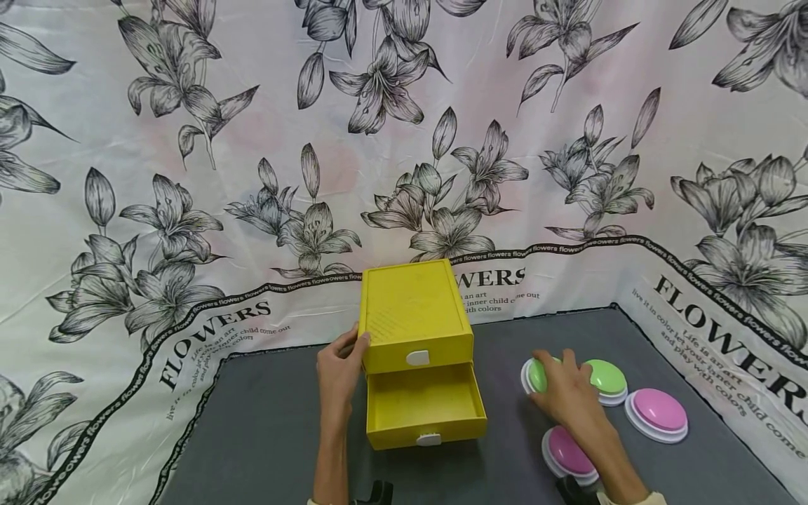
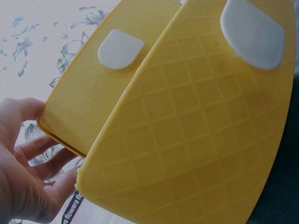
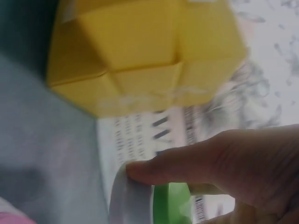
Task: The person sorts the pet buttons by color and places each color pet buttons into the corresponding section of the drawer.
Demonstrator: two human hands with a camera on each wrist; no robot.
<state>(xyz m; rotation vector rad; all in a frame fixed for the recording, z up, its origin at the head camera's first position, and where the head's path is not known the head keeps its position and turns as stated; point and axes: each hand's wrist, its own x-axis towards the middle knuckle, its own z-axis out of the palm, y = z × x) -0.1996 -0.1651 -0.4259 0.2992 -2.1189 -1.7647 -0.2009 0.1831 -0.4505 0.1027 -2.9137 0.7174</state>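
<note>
A small yellow drawer box [image 1: 416, 308] stands on the dark table, with its lower drawer [image 1: 426, 407] pulled out and nothing inside it. My left hand [image 1: 341, 361] holds the box by its upper left front corner. In the left wrist view the thumb meets the edge by the upper drawer [image 2: 88, 88], while the fingers lie along the side. To the right, my right hand [image 1: 568, 393] grips a round green push button [image 1: 538, 376] with a white base. The right wrist view shows the thumb on its white rim [image 3: 131, 198]; the other fingers are partly hidden behind it.
Beyond the right hand lie another green push button [image 1: 607, 377] and a pink one [image 1: 659, 409]. A magenta one [image 1: 570, 450] sits under the right forearm. A flower-printed cloth [image 1: 404, 175] rises behind the table [image 1: 265, 435] and around its sides.
</note>
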